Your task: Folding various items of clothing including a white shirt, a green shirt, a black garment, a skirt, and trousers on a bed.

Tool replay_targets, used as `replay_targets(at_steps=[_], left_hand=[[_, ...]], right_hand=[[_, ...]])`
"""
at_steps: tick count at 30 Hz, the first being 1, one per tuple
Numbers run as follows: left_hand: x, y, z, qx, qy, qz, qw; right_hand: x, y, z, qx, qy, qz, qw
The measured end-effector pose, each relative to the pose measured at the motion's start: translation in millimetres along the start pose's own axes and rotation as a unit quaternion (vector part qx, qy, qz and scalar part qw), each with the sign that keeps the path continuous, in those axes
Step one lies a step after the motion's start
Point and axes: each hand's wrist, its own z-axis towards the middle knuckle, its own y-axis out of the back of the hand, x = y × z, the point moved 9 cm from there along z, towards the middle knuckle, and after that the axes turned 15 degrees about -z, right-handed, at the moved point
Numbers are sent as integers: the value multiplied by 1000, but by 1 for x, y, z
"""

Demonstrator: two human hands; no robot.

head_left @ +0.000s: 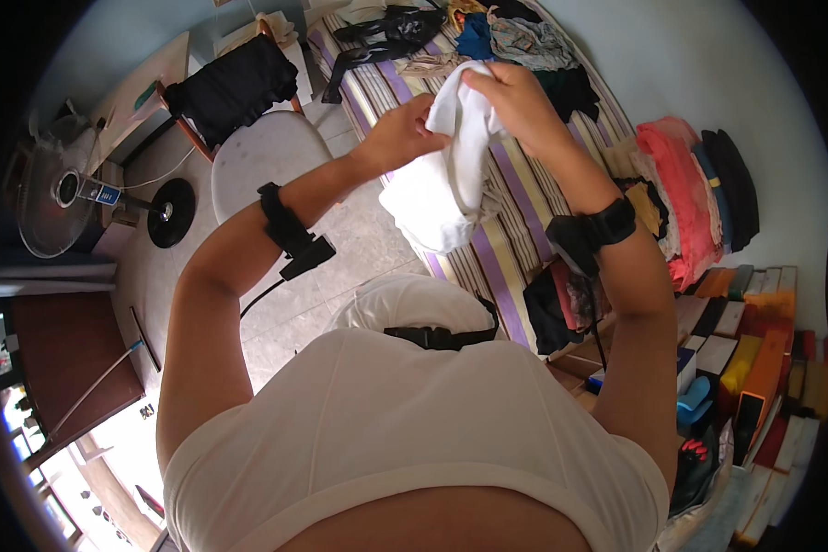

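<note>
Both hands are up in front of me, holding a white cloth garment [437, 202] over the edge of the striped bed. My left hand [403, 136] grips its left edge, fingers curled and partly hidden by the fabric. At the garment's top right, my right hand [520, 106] pinches it between thumb and fingers. The cloth is bunched between the hands, and its lower part hangs loose. Its exact kind cannot be made out. Each forearm wears a black strap with a small device and a cable.
The striped bed [511, 198] carries crumpled clothes [529, 41] at its far end and folded stacks, including a coral garment [679, 184], by the wall. A chair [262, 152] with black cloth over its back and a standing fan [64, 189] are left. Boxes [768, 359] crowd the right.
</note>
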Motion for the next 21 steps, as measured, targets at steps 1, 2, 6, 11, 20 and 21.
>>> replay_targets(at_steps=[1,2,6,11,20,21], left_hand=[[5,0,-6,-10,29,32,999],[5,-4,-10,-11,28,32,999],[10,-5,-31,-102,41,-26,994],[34,-9,-28,-78,81,33,993],[47,78,-14,-108,26,252,961],[37,89,-8,-113,-24,323,939]], right_hand=[[-3,2,2,-7,-38,51,998],[3,4,3,-6,-37,50,998],[31,11,4,-8,-53,193,980],[62,44,6,-4,-13,256,966],[41,159,-25,-111,-49,216,969],[27,164,-30,-100,-88,222,966]])
